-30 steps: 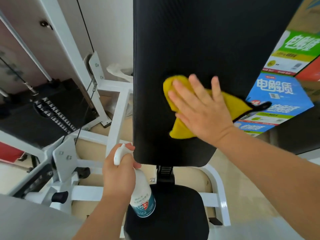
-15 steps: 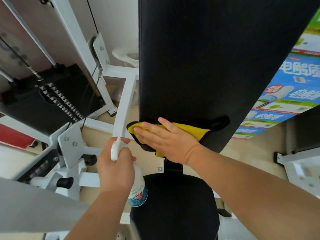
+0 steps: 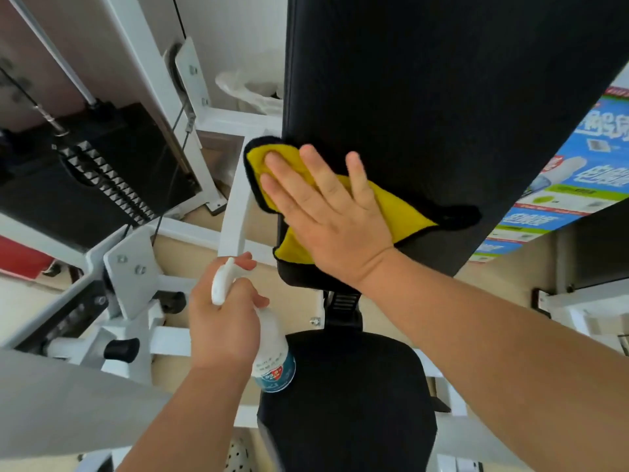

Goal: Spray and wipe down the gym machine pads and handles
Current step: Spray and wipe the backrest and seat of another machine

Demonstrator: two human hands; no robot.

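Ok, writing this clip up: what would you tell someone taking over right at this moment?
The right hand lies flat, fingers straight, pressing the yellow cloth on the lower left part of the back pad.
The left hand grips the spray bottle, held low by the seat pad.
Done: the back pad wipe is under way; how much is covered cannot be told.
Left: finish the back pad, then the seat pad and the handles, which are not in view.

Location: a gym. Indicators: a pin-loaded weight stack (image 3: 102, 178) with a cable (image 3: 170, 181) running beside it, a white steel frame (image 3: 235, 212) with bolted brackets, and a black back pad (image 3: 442, 97) mounted above a matching seat (image 3: 347, 403).
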